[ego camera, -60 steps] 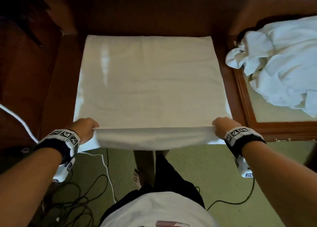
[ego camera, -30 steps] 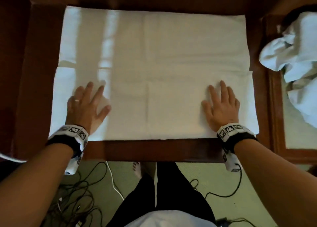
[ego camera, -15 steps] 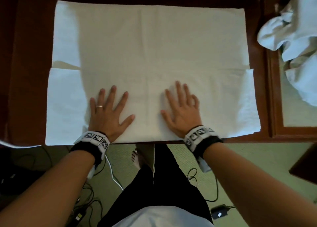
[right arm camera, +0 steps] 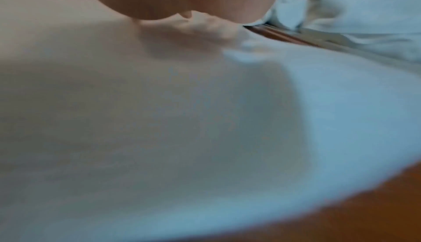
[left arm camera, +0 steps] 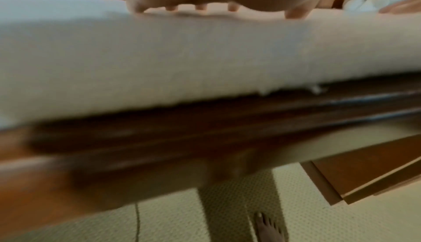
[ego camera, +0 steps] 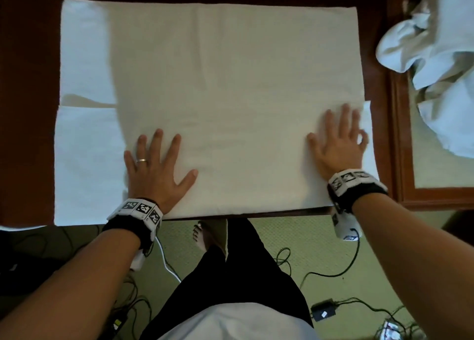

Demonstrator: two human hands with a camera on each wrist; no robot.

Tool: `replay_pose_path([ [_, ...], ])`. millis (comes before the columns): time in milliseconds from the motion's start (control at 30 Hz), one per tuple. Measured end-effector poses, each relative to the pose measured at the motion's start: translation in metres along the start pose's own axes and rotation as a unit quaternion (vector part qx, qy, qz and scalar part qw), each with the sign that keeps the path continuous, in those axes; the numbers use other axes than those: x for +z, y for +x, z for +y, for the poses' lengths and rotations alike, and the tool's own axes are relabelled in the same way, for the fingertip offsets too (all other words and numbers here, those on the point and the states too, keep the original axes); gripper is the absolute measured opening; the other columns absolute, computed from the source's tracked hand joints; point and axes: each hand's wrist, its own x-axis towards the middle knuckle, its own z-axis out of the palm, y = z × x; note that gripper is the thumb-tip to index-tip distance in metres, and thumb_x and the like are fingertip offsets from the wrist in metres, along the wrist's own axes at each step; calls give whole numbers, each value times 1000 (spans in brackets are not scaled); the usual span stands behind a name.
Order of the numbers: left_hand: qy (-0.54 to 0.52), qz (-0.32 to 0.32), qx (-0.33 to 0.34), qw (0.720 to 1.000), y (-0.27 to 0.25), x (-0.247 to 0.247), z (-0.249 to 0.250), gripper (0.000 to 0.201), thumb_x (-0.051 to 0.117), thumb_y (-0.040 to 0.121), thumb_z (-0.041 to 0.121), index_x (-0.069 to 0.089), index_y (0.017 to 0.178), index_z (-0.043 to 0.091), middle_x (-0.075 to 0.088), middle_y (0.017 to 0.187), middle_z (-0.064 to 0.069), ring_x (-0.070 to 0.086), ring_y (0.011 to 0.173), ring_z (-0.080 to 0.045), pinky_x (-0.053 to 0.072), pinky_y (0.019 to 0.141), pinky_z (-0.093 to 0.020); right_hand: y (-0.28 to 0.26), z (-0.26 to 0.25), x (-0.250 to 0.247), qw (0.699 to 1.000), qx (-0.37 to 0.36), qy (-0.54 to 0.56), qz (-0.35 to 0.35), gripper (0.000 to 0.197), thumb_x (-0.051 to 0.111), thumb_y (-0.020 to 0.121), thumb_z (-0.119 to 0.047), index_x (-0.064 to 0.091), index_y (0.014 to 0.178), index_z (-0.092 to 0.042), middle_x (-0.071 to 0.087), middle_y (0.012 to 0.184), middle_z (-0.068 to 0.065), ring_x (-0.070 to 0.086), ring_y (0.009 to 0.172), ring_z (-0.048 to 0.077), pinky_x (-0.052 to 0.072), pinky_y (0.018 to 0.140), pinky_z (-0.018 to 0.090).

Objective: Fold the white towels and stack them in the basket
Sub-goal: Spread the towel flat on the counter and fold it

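Dark wooden table (ego camera: pixel 28 108) up top: white towel (ego camera: pixel 230 83) spread half-folded, left hand (ego camera: pixel 156 170) and right hand (ego camera: pixel 338 144) both flat, pressing, gripping nothing. Left wrist view: towel edge overhangs, could slide off. Right wrist view: blurred cloth, ridge bunching by fingers.

One flat towel (ego camera: pixel 230 88), one crumpled towel heap (ego camera: pixel 436 52), two hands.

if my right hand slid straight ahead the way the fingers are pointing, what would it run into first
Nothing solid, it seems. The right hand lies flat on the folded towel, fingers pointing away from you. Ahead is only more towel, then bare table. The crumpled towel pile sits off to the right.
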Motion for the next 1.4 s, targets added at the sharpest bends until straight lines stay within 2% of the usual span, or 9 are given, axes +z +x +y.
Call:
replay_pose_path([
  [100,23,-8,78,997,6,-5,16,83,26,87,75,16,159,35,9,168,-5,11,152,-39,10,118,-65,-23,-58,14,988,-152,-8,-17,70,23,95,-65,18,157,-32,0,167,7,1,152,33,15,116,55],
  [200,67,-39,150,986,18,-8,8,79,15,89,77,10,159,40,3,169,1,9,153,-37,12,117,-65,-36,-82,27,983,-167,-7,-78,71,24,95,-70,2,156,-42,-19,165,0,-18,150,32,1,118,58],
  [367,64,-47,-57,995,32,-29,-97,73,10,94,76,-9,156,44,-12,168,5,2,154,-32,15,116,-67,-27,-78,18,981,-177,-11,-83,75,28,91,-75,3,155,-45,-16,165,-2,-16,151,31,6,118,57],
  [467,65,-75,-149,984,31,-51,-120,78,18,96,70,-3,159,29,-5,168,-7,5,153,-37,16,117,-67,-22,-82,11,980,-170,-15,-105,76,32,91,-74,4,155,-45,-16,165,-1,-15,151,32,7,120,58],
  [533,65,-27,-108,992,26,-57,-103,79,33,98,63,12,159,17,10,166,-15,15,150,-40,24,116,-63,-20,-87,5,979,-165,-25,-118,76,34,91,-72,4,155,-43,-17,165,0,-14,151,33,7,120,59],
  [633,25,-41,-1,999,8,-46,-73,75,38,98,61,15,160,25,7,168,-8,13,152,-35,21,119,-57,-31,-88,4,985,-128,-47,-108,78,32,92,-71,0,155,-40,-22,164,2,-16,150,35,5,119,61],
  [733,-11,-83,-42,996,-12,-35,-65,75,34,96,67,12,159,34,0,169,0,7,153,-31,20,120,-54,-55,-84,9,984,-92,-37,-149,79,31,92,-73,-6,154,-43,-23,163,3,-15,150,39,10,118,63],
  [1000,-9,-104,-40,994,16,-95,-57,54,47,97,55,48,141,23,50,141,-8,51,126,-33,45,101,-46,-47,-82,-35,988,-87,0,-131,56,53,95,-42,41,145,-20,35,153,7,39,135,34,41,106,48],
  [1400,-57,-72,-30,995,160,-164,-40,40,55,98,46,59,130,23,66,123,-4,59,114,-30,49,98,-46,115,-98,-91,992,-114,31,-49,44,53,98,-27,52,139,-12,49,143,11,45,130,31,41,107,47],
])
